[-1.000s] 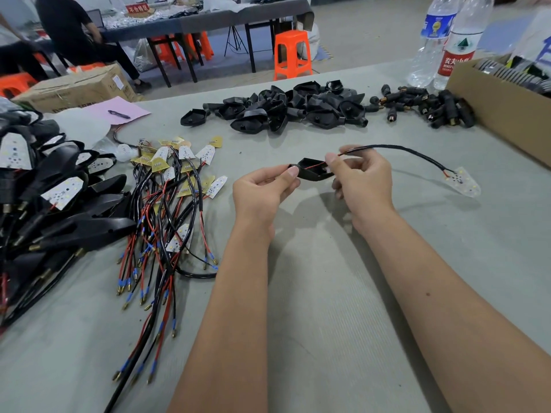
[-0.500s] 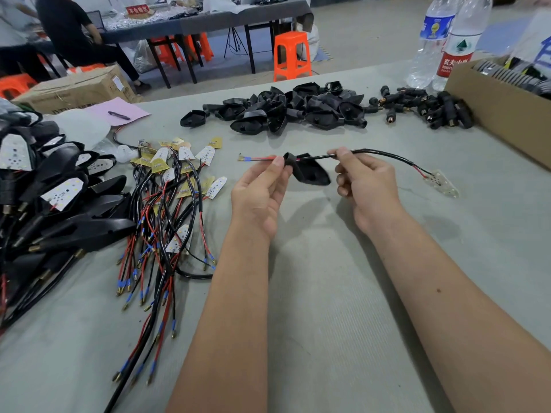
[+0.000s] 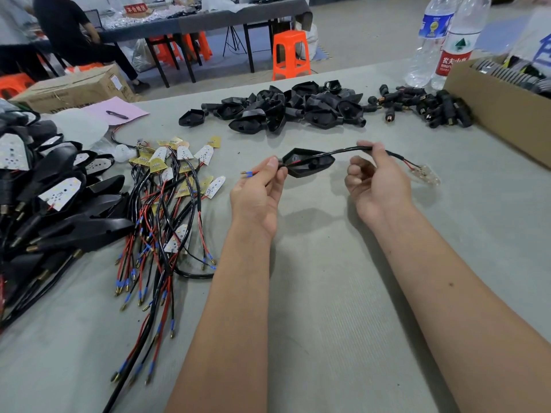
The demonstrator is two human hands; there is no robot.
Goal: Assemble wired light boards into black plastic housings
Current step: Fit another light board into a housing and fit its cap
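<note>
my left hand [image 3: 256, 195] pinches the stem end of the black housing [image 3: 308, 163], thumb and forefinger closed on it, with the red and blue wire tips [image 3: 249, 173] poking out toward 9 o'clock. my right hand [image 3: 377, 181] pinches the black cable [image 3: 348, 150] just past the housing at 3 o'clock, other fingers curled. the housing hangs above the table [image 3: 328, 293], between both hands. the light board [image 3: 425, 175] dangles farther out at 3 o'clock, well apart from the shell. i judge the threading step is under way: next the cable needs pulling through until the board seats in the cavity. the board is blurred, so its face is unclear, and i cannot see the stem hole under my thumb. loose wired boards [image 3: 167, 204] lie at 9 o'clock, empty housings [image 3: 283, 110] at 12.
</note>
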